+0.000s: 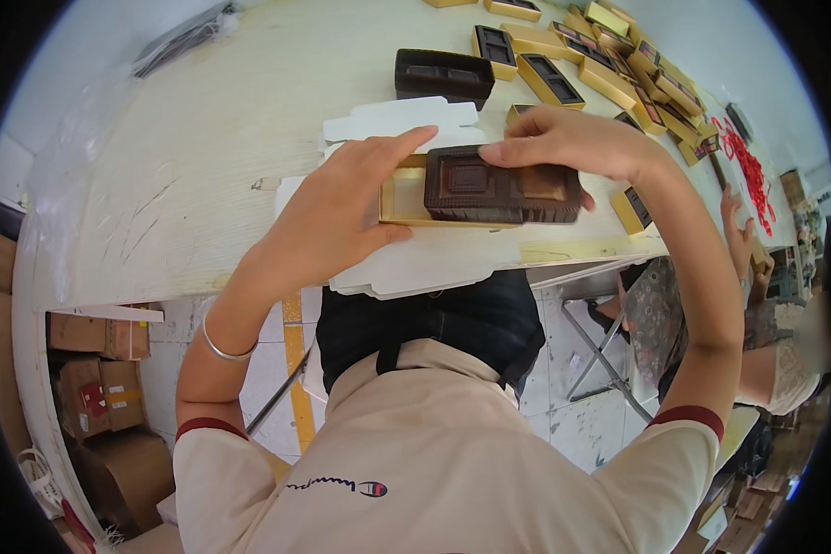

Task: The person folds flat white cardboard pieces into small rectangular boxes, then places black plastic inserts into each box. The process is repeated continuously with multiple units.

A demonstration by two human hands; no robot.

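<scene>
A shallow gold cardboard box point(404, 205) lies in front of me near the table's front edge. My left hand point(337, 203) grips its left end, thumb on the near side and fingers on the far side. Over the box's right part sits a dark brown plastic tray point(475, 189) with moulded hollows, slightly askew and reaching past the box's right side. My right hand point(572, 143) holds this tray from the far side, thumb on top and fingertips showing at its right end. Whitish flat card sheets point(425, 263) lie beneath the box.
More brown plastic trays point(443, 78) stand beyond my hands. Several gold boxes point(609, 83), many with dark inserts, are heaped at the back right. Red ribbon-like pieces point(752, 175) lie farther right, near another person's hand point(734, 235). Cardboard boxes point(102, 397) fill the space under the table's left end.
</scene>
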